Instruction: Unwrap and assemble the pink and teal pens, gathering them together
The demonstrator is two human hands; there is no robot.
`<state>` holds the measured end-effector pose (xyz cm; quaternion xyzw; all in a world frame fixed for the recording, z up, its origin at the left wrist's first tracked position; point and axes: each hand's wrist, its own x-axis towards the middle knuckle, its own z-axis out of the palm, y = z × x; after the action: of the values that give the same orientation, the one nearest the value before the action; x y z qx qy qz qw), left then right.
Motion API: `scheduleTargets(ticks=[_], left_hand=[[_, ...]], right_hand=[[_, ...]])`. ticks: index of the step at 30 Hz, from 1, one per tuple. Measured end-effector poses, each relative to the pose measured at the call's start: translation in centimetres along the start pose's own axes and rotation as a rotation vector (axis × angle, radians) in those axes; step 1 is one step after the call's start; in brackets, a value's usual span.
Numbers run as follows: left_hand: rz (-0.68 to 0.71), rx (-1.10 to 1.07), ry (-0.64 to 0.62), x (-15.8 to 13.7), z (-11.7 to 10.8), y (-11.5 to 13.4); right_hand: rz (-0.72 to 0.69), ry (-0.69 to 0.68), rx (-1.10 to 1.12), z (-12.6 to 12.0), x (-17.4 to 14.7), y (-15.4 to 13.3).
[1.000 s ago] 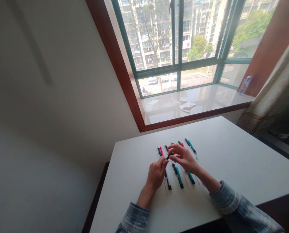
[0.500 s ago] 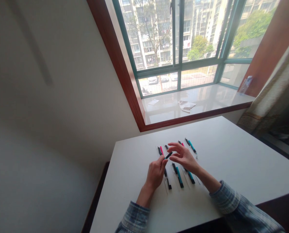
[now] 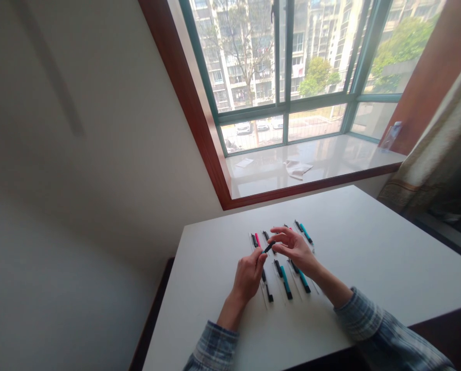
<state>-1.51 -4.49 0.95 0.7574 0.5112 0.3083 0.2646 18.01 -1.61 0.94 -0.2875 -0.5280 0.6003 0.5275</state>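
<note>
Above the white table, my left hand [image 3: 249, 275] is closed round a pen [image 3: 268, 248], whose black end sticks out past the thumb with a little teal at its base. From the other side my right hand [image 3: 293, 251] bends in, its thumb and forefinger closed at the tip of that black end. Beneath and around the hands lie pen parts in rows: a teal barrel with a black end [image 3: 286, 282], another teal barrel [image 3: 305, 282], a pink barrel [image 3: 258, 240] and a teal barrel at the back [image 3: 306, 233]. Thin clear refills lie beside them. My right hand covers some parts.
The white table [image 3: 215, 247] meets the wall and a window sill [image 3: 261, 175] at its far side. On the sill are a crumpled cloth or paper [image 3: 298, 168] and a clear bottle [image 3: 392, 136]. A curtain [image 3: 427, 149] hangs at the right.
My right thumb and forefinger have closed in on the pen's black end, where they were spread around it before. My left hand has stayed in place.
</note>
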Motion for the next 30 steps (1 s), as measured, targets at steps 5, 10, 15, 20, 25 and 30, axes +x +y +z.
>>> scheduleTargets(ticks=[5,10,15,20,25,30], left_hand=[[0.012,-0.027,0.004,-0.12,-0.02,0.04],[0.012,0.007,0.012,-0.05,-0.03,0.19],[0.011,-0.041,0.009,-0.04,0.01,0.04],[0.007,-0.078,0.005,-0.03,-0.03,0.03],[-0.014,-0.078,0.011,-0.04,-0.02,0.12],[-0.023,-0.099,0.005,-0.02,-0.06,0.25]], right_hand=[[-0.002,-0.057,0.014,0.21,-0.18,-0.43],[-0.007,0.012,-0.04,0.22,-0.04,-0.22],[-0.004,-0.01,-0.002,0.16,-0.12,-0.24],[-0.027,-0.096,-0.001,0.53,-0.25,-0.53],[-0.004,0.044,-0.013,0.24,-0.08,0.16],[0.038,0.145,0.102,-0.4,0.04,0.0]])
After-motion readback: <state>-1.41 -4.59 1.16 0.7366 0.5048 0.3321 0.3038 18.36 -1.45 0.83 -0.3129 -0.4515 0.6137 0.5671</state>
